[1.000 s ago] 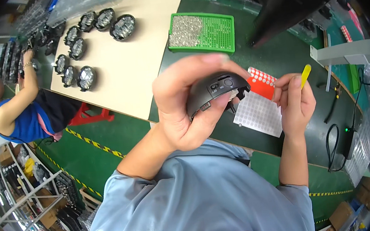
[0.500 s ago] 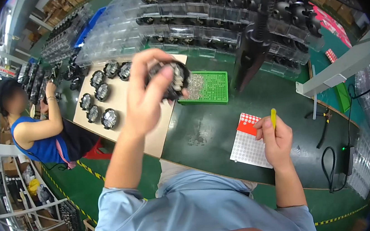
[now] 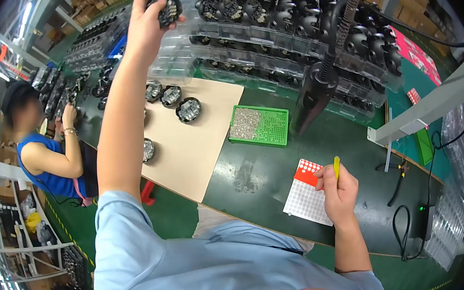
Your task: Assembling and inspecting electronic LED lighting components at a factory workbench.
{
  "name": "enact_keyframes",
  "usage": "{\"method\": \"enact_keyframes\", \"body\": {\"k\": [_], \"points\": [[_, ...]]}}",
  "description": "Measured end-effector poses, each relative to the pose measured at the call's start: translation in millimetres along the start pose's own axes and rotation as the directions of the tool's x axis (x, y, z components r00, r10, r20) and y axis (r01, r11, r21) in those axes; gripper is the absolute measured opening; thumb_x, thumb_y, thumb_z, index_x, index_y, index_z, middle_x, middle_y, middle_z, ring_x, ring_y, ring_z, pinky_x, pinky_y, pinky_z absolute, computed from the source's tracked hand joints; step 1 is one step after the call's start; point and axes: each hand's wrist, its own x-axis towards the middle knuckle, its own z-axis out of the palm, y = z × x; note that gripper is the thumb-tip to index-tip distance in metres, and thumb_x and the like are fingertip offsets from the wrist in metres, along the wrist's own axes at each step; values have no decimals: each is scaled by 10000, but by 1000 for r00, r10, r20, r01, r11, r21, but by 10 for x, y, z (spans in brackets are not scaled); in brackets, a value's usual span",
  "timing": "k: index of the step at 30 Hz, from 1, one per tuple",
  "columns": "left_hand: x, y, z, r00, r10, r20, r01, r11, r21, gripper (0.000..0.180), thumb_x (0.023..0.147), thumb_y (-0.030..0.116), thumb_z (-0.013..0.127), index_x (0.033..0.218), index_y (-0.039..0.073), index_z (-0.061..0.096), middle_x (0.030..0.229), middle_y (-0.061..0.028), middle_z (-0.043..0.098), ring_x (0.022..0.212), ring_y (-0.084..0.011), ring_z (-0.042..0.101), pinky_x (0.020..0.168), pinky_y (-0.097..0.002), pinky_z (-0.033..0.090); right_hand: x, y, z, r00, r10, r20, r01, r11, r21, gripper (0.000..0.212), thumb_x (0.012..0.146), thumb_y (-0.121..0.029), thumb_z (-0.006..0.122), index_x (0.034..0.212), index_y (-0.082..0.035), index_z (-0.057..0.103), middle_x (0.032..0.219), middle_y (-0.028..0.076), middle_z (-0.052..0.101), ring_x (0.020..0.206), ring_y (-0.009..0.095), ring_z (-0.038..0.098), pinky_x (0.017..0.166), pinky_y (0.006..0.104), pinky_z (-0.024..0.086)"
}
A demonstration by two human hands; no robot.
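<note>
Far left, a co-worker (image 3: 50, 160) in a blue sleeveless top, arms raised toward dark parts. Next, the person's left hand (image 3: 144, 29) is stretched out at the upper left, fingers wrapped around a black round unit (image 3: 169, 10); the unit is raised, its open face showing a dark plastic rim and a greyish, uneven inside, any lettering too small to tell. Below it, a matte beige board (image 3: 204, 154) lies on the worktop (image 3: 263, 170) with more round units (image 3: 188, 110), black rims, shiny silvery insides, partly hidden by the forearm. Behind, stacked clear plastic trays (image 3: 241, 26) carry smooth, domed black housings (image 3: 307, 24). Right of the board, a shallow green perforated tray (image 3: 273, 127) has small silvery metal pieces (image 3: 245, 123) heaped at its left side. Beside it, a black cylindrical tool (image 3: 316, 90) with a coiled cord. Nearer the front edge, a flat sheet (image 3: 303, 204), red at the top, pale below, rows of round dots. Right hand (image 3: 341, 196) overlaps the sheet's right edge, fingers pinched on a slim yellow stick (image 3: 337, 166), tip up; contact with the sheet, cannot tell. Far right, a looped black cable (image 3: 400, 233) beside a black box (image 3: 430, 221) with a green light.
</note>
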Motion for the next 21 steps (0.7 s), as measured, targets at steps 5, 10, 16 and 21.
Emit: {"method": "enact_keyframes", "body": {"k": [5,10,16,21], "points": [[629,-289,37,981,-165,101,178,973,-147,436,1007,208,605,1341,5,411,1178,-184,576,913,-307,691,750,-377,585,-44,91,-6,993,-109,-38,105,990,-93,262,1008,-130,585,797,19,630,643,88,646,536,174,617,534,302,463],[1183,-678,-32,908,-20,418,15,1000,15,148,986,178,592,1029,53,657,880,-87,694,781,-183,670,702,-351,560,-34,22,-48,994,-107,-32,101,985,-141,242,995,-115,598,799,22,636,640,97,645,537,192,631,524,315,470],[1298,-667,228,954,-94,285,-143,694,706,442,923,442,686,1105,41,722,937,-115,739,787,-191,678,746,-362,534,10,30,-26,990,-137,-23,131,979,-156,234,990,-103,601,795,15,656,619,84,625,528,192,618,515,321,456],[1411,-675,297,964,-154,215,-88,578,811,531,942,501,595,1124,18,717,989,-187,742,920,-303,690,850,-400,522,20,46,-31,985,-170,-9,166,973,-163,227,984,-94,606,790,10,661,608,80,611,523,200,599,515,322,445]]}}
